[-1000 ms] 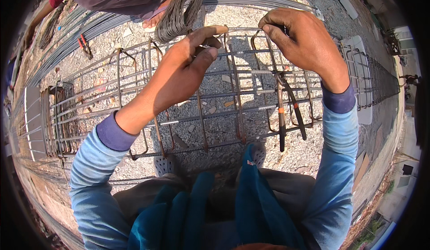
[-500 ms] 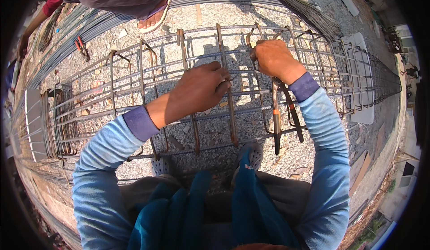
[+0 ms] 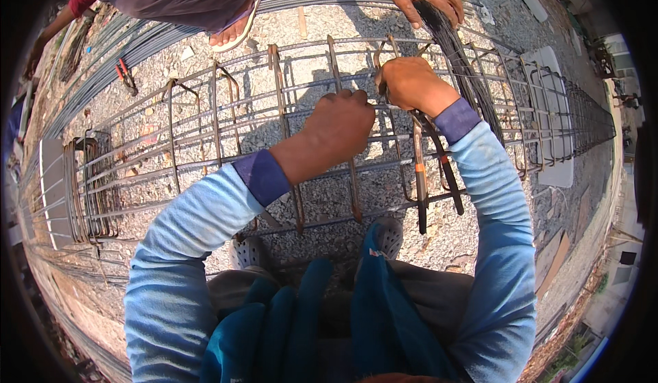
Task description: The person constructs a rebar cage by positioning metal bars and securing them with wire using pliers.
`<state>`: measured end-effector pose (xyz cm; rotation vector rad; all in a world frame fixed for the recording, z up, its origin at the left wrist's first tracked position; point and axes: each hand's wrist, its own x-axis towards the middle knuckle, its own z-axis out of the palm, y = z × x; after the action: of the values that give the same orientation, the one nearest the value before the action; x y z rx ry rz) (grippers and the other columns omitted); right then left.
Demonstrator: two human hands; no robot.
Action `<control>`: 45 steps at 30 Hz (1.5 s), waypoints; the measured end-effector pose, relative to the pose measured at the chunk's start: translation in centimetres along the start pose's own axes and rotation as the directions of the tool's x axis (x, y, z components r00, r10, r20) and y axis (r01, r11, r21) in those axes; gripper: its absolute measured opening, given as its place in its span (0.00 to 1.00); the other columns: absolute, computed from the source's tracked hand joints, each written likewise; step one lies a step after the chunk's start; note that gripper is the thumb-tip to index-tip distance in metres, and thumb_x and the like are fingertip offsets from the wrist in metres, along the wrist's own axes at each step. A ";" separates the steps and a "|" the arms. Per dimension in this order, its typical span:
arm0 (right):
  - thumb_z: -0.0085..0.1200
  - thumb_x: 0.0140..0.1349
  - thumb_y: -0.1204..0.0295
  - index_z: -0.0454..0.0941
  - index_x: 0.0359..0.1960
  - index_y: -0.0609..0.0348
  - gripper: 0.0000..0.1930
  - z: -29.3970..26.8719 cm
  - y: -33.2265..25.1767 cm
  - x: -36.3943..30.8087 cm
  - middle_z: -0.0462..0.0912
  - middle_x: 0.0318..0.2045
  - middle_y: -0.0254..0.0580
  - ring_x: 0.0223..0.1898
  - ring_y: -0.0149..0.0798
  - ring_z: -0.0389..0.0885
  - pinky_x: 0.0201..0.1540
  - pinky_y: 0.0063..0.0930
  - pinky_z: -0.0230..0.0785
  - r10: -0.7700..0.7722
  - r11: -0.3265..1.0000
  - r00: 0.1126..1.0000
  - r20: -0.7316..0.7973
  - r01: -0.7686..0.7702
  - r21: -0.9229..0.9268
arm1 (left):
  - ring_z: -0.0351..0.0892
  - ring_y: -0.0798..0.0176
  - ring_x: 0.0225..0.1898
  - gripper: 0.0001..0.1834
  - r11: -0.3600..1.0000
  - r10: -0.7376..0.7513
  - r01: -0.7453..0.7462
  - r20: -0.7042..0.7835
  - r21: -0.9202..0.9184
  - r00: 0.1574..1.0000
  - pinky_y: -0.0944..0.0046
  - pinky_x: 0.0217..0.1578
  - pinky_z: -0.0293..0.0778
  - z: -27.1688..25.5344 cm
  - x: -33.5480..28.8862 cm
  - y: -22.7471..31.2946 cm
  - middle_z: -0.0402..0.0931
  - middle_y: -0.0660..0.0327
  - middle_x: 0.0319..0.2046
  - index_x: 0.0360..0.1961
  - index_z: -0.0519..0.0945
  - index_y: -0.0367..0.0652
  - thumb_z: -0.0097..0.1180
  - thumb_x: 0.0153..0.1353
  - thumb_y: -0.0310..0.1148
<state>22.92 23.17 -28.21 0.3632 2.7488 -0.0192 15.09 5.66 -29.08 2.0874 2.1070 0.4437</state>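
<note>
My left hand (image 3: 336,133) is curled over the steel cage (image 3: 277,81) in front of me, can't tell what it grips. Right hand (image 3: 416,86) is curled at a rod loop (image 3: 391,42), hold unclear; pliers (image 3: 420,191) sit in the cage just below, co-worker's wire bundle (image 3: 452,50) beside.

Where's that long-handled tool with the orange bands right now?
In the head view, the long-handled tool is right of centre, just below the person's right hand, its handles reaching across the near edge of the steel bar cage.
</note>
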 end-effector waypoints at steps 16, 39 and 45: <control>0.51 0.47 0.70 0.81 0.24 0.64 0.10 0.3 -2.0 2.2 0.81 0.28 0.61 0.34 0.56 0.82 0.36 0.43 0.72 -0.021 0.957 0.996 0.083 -0.004 0.289 | 0.78 0.47 0.27 0.07 0.981 -0.067 0.034 -0.166 -0.192 0.984 0.53 0.27 0.74 -3.9 -2.9 -3.2 0.74 0.54 0.26 0.27 0.76 0.39 0.54 0.57 0.32; 0.58 0.58 0.57 0.85 0.33 0.56 0.15 -0.4 -5.3 -0.4 0.83 0.26 0.48 0.28 0.44 0.81 0.37 0.37 0.71 0.023 0.801 0.998 0.054 -0.050 0.596 | 0.78 0.47 0.39 0.17 0.869 -0.457 0.453 0.027 -0.199 0.889 0.54 0.43 0.72 -2.6 -2.0 -7.4 0.79 0.50 0.34 0.35 0.80 0.38 0.52 0.61 0.44; 0.65 0.54 0.63 0.81 0.21 0.61 0.14 0.9 -4.2 0.6 0.79 0.17 0.36 0.22 0.26 0.73 0.28 0.26 0.67 0.028 0.654 0.999 0.040 -0.049 0.755 | 0.79 0.48 0.38 0.12 0.967 0.162 -0.210 -0.284 -0.146 0.945 0.56 0.39 0.76 -1.1 -4.2 -7.3 0.78 0.54 0.39 0.41 0.79 0.36 0.54 0.58 0.31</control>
<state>21.64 19.20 -29.40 0.6221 2.5581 -1.1912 7.89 1.43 -30.67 2.2378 1.9197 0.9529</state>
